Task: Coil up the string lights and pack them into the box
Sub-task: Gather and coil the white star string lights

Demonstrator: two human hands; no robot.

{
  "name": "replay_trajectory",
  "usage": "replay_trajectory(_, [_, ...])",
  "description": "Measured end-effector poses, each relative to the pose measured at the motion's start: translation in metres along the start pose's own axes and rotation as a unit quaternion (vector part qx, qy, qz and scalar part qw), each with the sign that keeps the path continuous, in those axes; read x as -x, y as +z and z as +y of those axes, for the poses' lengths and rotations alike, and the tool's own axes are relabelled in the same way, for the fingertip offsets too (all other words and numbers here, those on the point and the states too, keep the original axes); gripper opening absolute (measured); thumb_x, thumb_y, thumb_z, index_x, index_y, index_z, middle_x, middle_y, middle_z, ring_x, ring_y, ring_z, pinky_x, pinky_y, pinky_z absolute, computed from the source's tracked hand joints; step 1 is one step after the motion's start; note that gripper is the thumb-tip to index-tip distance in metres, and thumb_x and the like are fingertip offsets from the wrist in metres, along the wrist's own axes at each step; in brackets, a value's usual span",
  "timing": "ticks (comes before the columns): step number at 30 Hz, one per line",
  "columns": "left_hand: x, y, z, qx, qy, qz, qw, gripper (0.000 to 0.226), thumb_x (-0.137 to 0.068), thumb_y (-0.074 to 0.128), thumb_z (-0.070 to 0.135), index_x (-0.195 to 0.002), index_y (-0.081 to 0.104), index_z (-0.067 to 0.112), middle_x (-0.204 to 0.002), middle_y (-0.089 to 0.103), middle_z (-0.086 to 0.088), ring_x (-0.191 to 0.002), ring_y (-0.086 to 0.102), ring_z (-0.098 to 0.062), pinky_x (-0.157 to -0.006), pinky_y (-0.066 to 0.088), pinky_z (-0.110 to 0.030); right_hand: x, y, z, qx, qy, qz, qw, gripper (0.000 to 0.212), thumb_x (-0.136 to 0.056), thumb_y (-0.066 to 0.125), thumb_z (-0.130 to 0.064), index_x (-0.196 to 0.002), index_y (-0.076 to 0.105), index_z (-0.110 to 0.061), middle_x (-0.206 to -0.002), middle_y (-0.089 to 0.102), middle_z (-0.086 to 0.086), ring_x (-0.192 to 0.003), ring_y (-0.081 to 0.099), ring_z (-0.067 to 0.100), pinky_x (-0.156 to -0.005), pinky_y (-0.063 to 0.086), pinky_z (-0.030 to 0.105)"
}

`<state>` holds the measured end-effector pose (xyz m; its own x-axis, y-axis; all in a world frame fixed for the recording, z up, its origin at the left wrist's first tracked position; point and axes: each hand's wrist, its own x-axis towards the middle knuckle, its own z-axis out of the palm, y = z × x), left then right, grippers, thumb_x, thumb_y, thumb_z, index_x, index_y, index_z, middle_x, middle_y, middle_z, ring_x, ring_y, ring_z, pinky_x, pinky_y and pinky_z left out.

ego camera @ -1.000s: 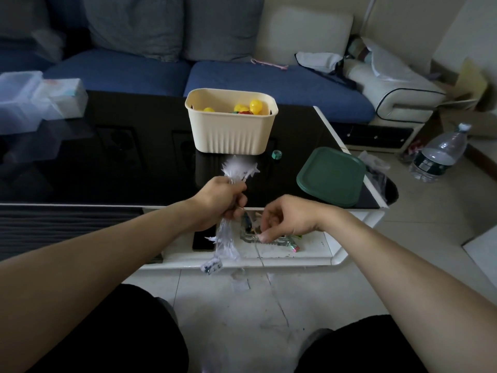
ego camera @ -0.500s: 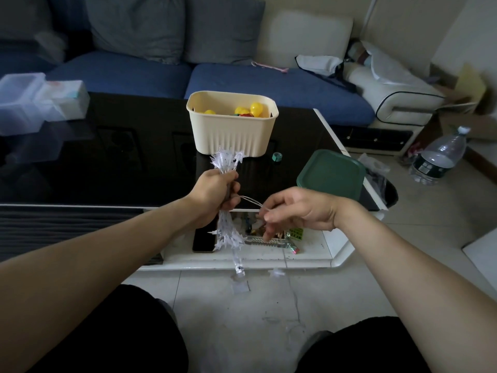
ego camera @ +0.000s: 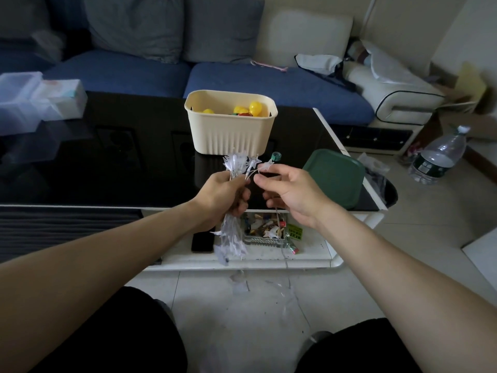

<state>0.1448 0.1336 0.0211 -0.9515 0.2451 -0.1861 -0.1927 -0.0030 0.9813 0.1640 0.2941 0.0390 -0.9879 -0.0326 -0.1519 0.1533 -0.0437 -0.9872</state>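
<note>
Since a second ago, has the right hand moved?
Yes. The right hand has risen from the lower shelf's clutter to beside the left hand, now level with the green lid, pinching the string lights.

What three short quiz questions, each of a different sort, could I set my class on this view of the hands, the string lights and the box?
1. True or false: the green lid sits closed on the cream box.
2. Which hand grips the bundle of string lights? A) left hand B) right hand C) neither
3. Fill in: the right hand pinches one star-shaped ____ beside the bundle's top.

Key
1. False: the lid lies flat on the black table, to the right of the open box.
2. A: the bundle sticks out above and below the left hand.
3. Light: thumb and forefinger hold a star light.
</note>
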Motion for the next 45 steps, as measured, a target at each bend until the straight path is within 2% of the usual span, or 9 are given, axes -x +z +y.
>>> replay_trajectory(8, [0.001,0.0,0.004,0.045,-0.015,-0.066,0.997,0.031,-0.103,0.045,0.036,-0.083,0.051,0.013,-0.06,0.036,0.0,-0.048,0.031,-0.014,-0.05,0.024,-0.027,-0.001,0.005,-0.005,-0.045,0.022,0.046,0.998,0.059,-0.08,0.079,0.0,-0.135,0.061,-0.014,-0.087,0.067,0.003,-0.056,0.048,0.008,-0.045,0.036,0.02])
replay_trajectory(17, [0.003,0.002,0.002,0.01,0.035,-0.05,0.998,0.028,-0.105,0.044,0.022,-0.082,0.053,0.009,-0.065,0.05,-0.003,-0.048,0.046,-0.017,-0.047,0.04,-0.028,0.003,0.01,-0.002,-0.037,-0.006,0.099,0.994,0.021,-0.077,0.084,-0.006,-0.091,0.071,-0.014,-0.075,0.073,-0.003,-0.061,0.061,0.007,-0.055,0.05,0.019])
replay_trajectory(26, [0.003,0.005,0.002,0.031,0.007,-0.034,0.999,0.03,-0.104,0.047,0.02,-0.076,0.054,0.01,-0.059,0.037,0.0,-0.048,0.034,-0.014,-0.049,0.031,-0.028,0.007,0.026,0.006,0.081,-0.113,0.153,0.978,0.014,-0.083,0.08,-0.009,-0.089,0.07,-0.017,-0.088,0.075,0.004,-0.08,0.072,0.012,-0.067,0.056,0.02])
replay_trajectory(31, [0.003,0.002,0.003,0.056,-0.04,-0.072,0.995,0.029,-0.101,0.037,0.017,-0.075,0.05,0.012,-0.063,0.035,-0.002,-0.049,0.03,-0.015,-0.049,0.03,-0.028,0.008,0.029,0.004,0.084,-0.132,0.132,0.979,0.011,-0.084,0.079,-0.006,-0.093,0.073,-0.006,-0.084,0.076,0.01,-0.065,0.07,0.012,-0.062,0.059,0.024])
replay_trajectory(34, [0.002,0.0,0.003,0.066,-0.053,-0.081,0.993,0.032,-0.104,0.035,0.025,-0.079,0.051,0.013,-0.06,0.037,0.001,-0.048,0.03,-0.013,-0.05,0.031,-0.028,0.005,0.024,0.008,0.118,-0.131,0.121,0.977,0.008,-0.089,0.076,-0.011,-0.097,0.078,-0.012,-0.084,0.077,0.006,-0.071,0.075,0.022,-0.068,0.063,0.031])
replay_trajectory(38, [0.001,0.001,-0.002,0.059,-0.043,-0.051,0.996,0.033,-0.106,0.039,0.024,-0.076,0.049,0.014,-0.055,0.035,0.002,-0.045,0.03,-0.012,-0.047,0.032,-0.027,-0.002,0.021,0.013,0.265,-0.162,0.092,0.946,0.021,-0.095,0.068,-0.016,-0.113,0.077,-0.024,-0.101,0.076,-0.002,-0.088,0.071,0.012,-0.08,0.059,0.03])
replay_trajectory(40, [-0.001,0.0,-0.004,0.065,-0.033,-0.018,0.997,0.033,-0.106,0.04,0.022,-0.076,0.049,0.012,-0.052,0.037,0.002,-0.042,0.032,-0.012,-0.046,0.033,-0.026,-0.002,0.021,0.01,0.352,-0.17,0.03,0.92,0.035,-0.098,0.063,-0.015,-0.13,0.067,-0.028,-0.097,0.067,-0.007,-0.077,0.061,-0.006,-0.076,0.049,0.016])
replay_trajectory(42, [-0.004,-0.002,-0.002,0.077,-0.021,0.018,0.997,0.033,-0.105,0.041,0.018,-0.074,0.05,0.01,-0.052,0.039,0.0,-0.042,0.034,-0.013,-0.045,0.033,-0.026,0.003,0.025,0.008,0.354,-0.149,-0.052,0.922,0.058,-0.098,0.061,-0.008,-0.149,0.046,-0.032,-0.085,0.06,-0.005,-0.061,0.055,-0.008,-0.064,0.044,0.009])
replay_trajectory(45, [-0.007,-0.007,0.007,0.153,-0.04,0.021,0.987,0.031,-0.103,0.037,0.015,-0.074,0.048,0.015,-0.053,0.035,0.002,-0.043,0.03,-0.012,-0.044,0.031,-0.025,0.005,0.027,0.016,0.297,-0.155,-0.073,0.939,0.082,-0.092,0.069,-0.005,-0.155,0.029,-0.039,-0.087,0.063,0.013,-0.061,0.059,0.006,-0.062,0.056,0.025])
